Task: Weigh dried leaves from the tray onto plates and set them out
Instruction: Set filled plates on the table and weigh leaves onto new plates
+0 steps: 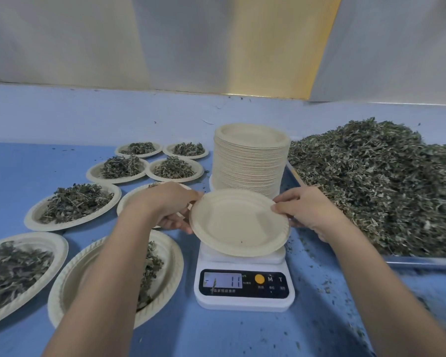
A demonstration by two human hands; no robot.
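Left hand (165, 204), centre-left of frame: grips the left rim of the empty plate (238, 222), thumb on top of the rim, fingers curled underneath.

Left half of frame: eight filled plates (72, 206) on the blue table (23, 171), laid out in two rough columns running from lower left up toward centre. Each carries a heap of dark green leaf. The left forearm crosses over the nearest one at the bottom, and the left hand covers most of another.

Centre: the empty plate is pale, round and bare, apart from a tiny speck near its lower edge. It is held over the platform of the white scale (243, 287) and tilted. Cannot tell whether it touches the platform. The scale display is lit, its digits read 11, and a leaf scrap lies across the left of the screen. An orange button and M and T keys sit beside it.

Behind the scale: a tall stack of plates (251, 161), upright, same pale kind.

Right hand (306, 210), centre-right: pinches the right rim of the empty plate between thumb and fingertips.

Right side of frame: a metal tray (422, 261) piled high with dried leaves (384, 181), its left edge just beside the stack. Loose crumbs (325, 287) are scattered on the table below the tray. Top of frame: grey and yellow wall panels (191, 42).
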